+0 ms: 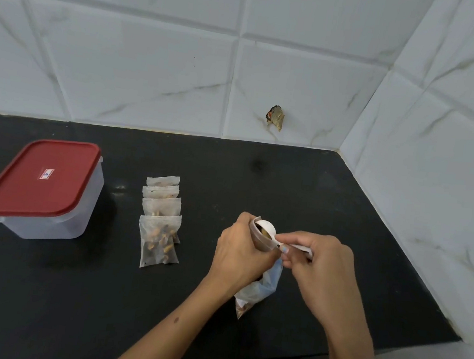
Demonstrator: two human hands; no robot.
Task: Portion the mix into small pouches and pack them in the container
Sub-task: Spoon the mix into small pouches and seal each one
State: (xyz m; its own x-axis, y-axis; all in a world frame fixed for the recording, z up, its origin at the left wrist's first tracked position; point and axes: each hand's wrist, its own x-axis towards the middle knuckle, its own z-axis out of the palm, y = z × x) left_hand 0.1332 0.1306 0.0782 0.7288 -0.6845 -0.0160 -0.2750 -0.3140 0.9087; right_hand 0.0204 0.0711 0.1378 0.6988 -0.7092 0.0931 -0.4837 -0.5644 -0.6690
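Head view of a black countertop (303, 187) set in a corner of white marble-patterned wall tiles (154, 66). Right of centre, the left hand (239, 253) grips an open small pouch (261, 238) by its mouth, fingers curled around it, while the right hand (320, 265) pinches the handle of a white spoon (268, 227) whose bowl, loaded with brown mix, sits at the pouch opening. Below the hands, a larger clear bag (258, 291) of mix lies on the counter, partly hidden by the wrists. At centre, four filled pouches (161, 221) lie in an overlapping row running away from the viewer. At centre left stands a translucent container (48, 217), its red lid (41, 174) closed, well apart from the pouches. A small dark object (275, 117) clings to the wall tile at upper centre right; its nature cannot be told.
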